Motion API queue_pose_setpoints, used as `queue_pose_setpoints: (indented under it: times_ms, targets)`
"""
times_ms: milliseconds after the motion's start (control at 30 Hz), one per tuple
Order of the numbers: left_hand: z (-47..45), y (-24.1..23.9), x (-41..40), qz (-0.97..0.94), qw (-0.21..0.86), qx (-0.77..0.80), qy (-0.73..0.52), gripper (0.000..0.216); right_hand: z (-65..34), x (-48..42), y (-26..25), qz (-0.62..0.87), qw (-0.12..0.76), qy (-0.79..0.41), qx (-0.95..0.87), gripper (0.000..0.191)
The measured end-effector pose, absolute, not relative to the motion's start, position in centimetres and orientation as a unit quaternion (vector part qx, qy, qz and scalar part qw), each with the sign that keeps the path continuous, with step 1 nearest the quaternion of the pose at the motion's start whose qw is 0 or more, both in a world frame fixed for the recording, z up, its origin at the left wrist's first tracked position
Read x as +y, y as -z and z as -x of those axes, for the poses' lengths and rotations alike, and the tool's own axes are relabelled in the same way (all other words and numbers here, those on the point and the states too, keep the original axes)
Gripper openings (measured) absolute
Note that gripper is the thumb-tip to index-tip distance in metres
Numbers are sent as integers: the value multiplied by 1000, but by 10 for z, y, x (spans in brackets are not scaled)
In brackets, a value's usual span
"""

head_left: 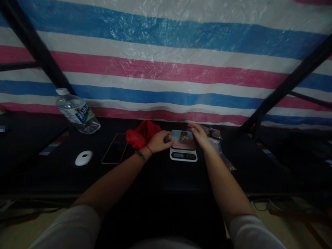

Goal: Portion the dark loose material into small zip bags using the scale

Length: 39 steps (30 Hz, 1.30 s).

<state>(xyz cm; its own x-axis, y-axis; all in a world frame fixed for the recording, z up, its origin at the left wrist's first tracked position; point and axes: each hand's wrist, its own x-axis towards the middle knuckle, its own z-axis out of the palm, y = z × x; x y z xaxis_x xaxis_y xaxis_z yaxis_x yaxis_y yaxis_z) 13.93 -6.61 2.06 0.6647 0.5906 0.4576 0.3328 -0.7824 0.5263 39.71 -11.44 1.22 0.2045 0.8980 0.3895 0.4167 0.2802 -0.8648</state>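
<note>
A small kitchen scale with a display and buttons stands on the dark table in front of me. On its plate lies a small clear plastic bag with something brown inside. My left hand is at the plate's left edge, thumb and fingers apart; a greyish, blurry patch shows between them. At the right edge is my right hand, fingers stretched out, with nothing visible in it. Beyond that hand lie clear bags with dark contents, and another bag is beside the right forearm.
A red cloth pouch lies by my left wrist. Farther left are a phone, a white rounded device and a clear plastic bottle. A striped sheet hangs behind the table, between slanted black bars.
</note>
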Motion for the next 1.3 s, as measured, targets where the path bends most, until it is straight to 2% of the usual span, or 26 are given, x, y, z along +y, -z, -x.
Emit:
queue_pose_setpoints:
  times_ms: [133,300,467,700,867,1067,1300]
  targets:
    - [-129,-2,-55,-852,253,309,-340,40,-397,-121,-16,578,435,-214,-656,63]
    - [-124,-3,-56,-855,240,297,-352,44,-389,-121,-18,604,372,-175,-683,39]
    - [-126,-15,-71,-868,225,254,-362,46,-378,-124,-25,596,411,-155,-672,33]
    - [-129,-19,-80,-870,219,247,-366,50,-351,-130,-31,525,467,-155,-695,39]
    - [-131,-15,-78,-860,243,267,-361,52,-343,-128,-22,484,485,-201,-700,47]
    - [-132,-16,-78,-861,239,261,-365,54,-341,-129,-23,497,466,-192,-706,31]
    - [-131,-15,-77,-858,233,264,-374,50,-339,-135,-35,466,461,-178,-734,28]
